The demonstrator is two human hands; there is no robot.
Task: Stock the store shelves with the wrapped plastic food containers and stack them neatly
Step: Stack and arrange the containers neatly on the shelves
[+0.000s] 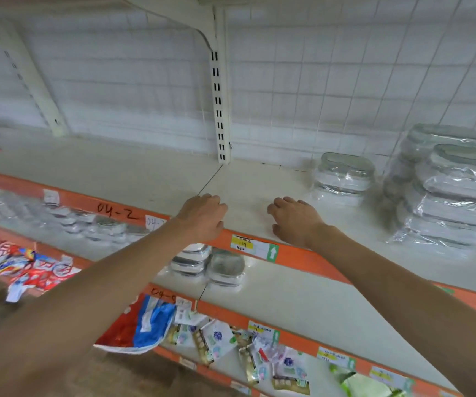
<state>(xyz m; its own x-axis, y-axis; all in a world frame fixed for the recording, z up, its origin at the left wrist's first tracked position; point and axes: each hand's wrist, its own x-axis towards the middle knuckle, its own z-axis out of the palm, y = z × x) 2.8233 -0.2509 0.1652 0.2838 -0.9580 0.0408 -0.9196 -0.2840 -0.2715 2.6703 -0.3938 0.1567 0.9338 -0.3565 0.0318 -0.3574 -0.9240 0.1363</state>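
Left hand [202,217]: is being rested palm down over the front edge of the upper shelf [145,173], fingers loosely bent and apart, nothing being held.
Right hand [294,219]: is being laid flat just inside the same front edge, fingers spread, nothing being gripped.
Small stack of wrapped containers [342,176]: is being kept toward the back edge of the upper shelf, right of both hands, well apart from them.
Tall stack of wrapped containers [454,196]: is being kept at the shelf's right end, beside the small stack.
Lower shelf [302,299]: two wrapped container packs [208,265] are being displayed beneath the left wrist.
Price label [255,247]: is being carried on the orange front edge between the hands.
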